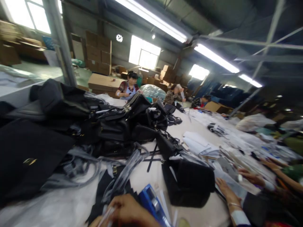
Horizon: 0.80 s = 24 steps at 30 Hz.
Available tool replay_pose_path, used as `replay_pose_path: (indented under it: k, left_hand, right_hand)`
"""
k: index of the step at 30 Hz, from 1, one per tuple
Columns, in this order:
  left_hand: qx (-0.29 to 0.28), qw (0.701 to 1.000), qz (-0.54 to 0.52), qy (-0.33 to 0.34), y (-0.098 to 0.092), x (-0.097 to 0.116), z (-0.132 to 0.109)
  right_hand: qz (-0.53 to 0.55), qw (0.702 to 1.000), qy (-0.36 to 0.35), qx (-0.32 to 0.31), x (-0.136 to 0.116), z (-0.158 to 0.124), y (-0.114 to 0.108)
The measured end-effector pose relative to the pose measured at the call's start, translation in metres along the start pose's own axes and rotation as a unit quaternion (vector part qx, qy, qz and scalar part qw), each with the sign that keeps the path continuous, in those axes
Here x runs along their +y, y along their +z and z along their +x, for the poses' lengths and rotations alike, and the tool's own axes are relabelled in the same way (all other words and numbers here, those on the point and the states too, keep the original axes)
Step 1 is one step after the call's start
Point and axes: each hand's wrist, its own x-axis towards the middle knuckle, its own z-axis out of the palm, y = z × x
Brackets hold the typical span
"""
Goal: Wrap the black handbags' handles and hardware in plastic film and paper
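At the bottom edge, my right hand [126, 208] is closed around a thin clear plastic strip [108, 216]. My left hand [96, 222] is just beside it, mostly cut off by the frame, its grip unclear. Behind them lies black material with a gold buckle [115, 170] and translucent grey plastic wrapping [132, 162]. A blue box-like object [153, 203] is right of my right hand. Farther right, a black bag [189, 183] rests on the white table [144, 171].
Black bags [118, 126] are heaped across the left and middle. A large black bag with a gold emblem [26, 157] lies at left. White sheets [200, 143] lie beyond. Co-workers' hands [226, 190] work at right; people [130, 86] sit at the far side.
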Motion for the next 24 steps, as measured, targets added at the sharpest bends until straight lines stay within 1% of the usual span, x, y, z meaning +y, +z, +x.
replay_pose_path:
  k: [2, 3, 4, 6, 8, 10, 13, 15, 18, 20, 22, 24]
  left_hand:
    - [-0.027, 0.998, -0.063, 0.01, -0.014, -0.024, -0.027]
    - [-0.026, 0.995, -0.091, 0.017, -0.018, -0.031, -0.037]
    - [-0.015, 0.995, -0.101, 0.022, -0.019, -0.035, -0.044]
    - [0.024, 0.998, -0.056, 0.026, -0.016, -0.038, -0.051]
    - [0.043, 0.997, 0.024, 0.057, -0.009, -0.038, -0.052]
    - [0.054, 0.988, 0.088, 0.117, -0.002, -0.038, -0.051]
    - [0.076, 0.964, 0.134, 0.218, 0.003, -0.041, -0.05]
    - [0.09, 0.95, 0.148, 0.261, 0.003, -0.044, -0.048]
    - [0.079, 0.943, 0.154, 0.284, 0.002, -0.049, -0.045]
    - [0.054, 0.945, 0.149, 0.286, 0.003, -0.051, -0.045]
    - [0.03, 0.949, 0.135, 0.283, 0.003, -0.051, -0.045]
    - [0.005, 0.957, 0.1, 0.272, 0.001, -0.05, -0.046]
  right_hand:
    - [0.064, 0.998, 0.019, 0.003, 0.004, 0.004, 0.009]
    - [0.099, 0.995, 0.02, 0.006, 0.007, 0.006, 0.013]
    - [0.134, 0.991, 0.019, 0.01, 0.01, 0.008, 0.017]
    - [0.183, 0.982, 0.027, 0.02, 0.015, 0.011, 0.021]
    - [0.209, 0.977, 0.038, 0.023, 0.019, 0.01, 0.023]
    - [0.221, 0.974, 0.044, 0.029, 0.02, 0.006, 0.023]
    - [0.278, 0.96, 0.035, 0.025, 0.02, -0.004, 0.02]
    - [0.333, 0.943, 0.019, 0.006, 0.019, -0.011, 0.017]
    - [0.384, 0.923, 0.003, -0.028, 0.019, -0.02, 0.014]
    - [0.381, 0.924, -0.002, -0.035, 0.02, -0.022, 0.015]
    - [0.363, 0.932, 0.001, -0.016, 0.022, -0.022, 0.017]
    - [0.355, 0.935, 0.007, 0.01, 0.024, -0.02, 0.019]
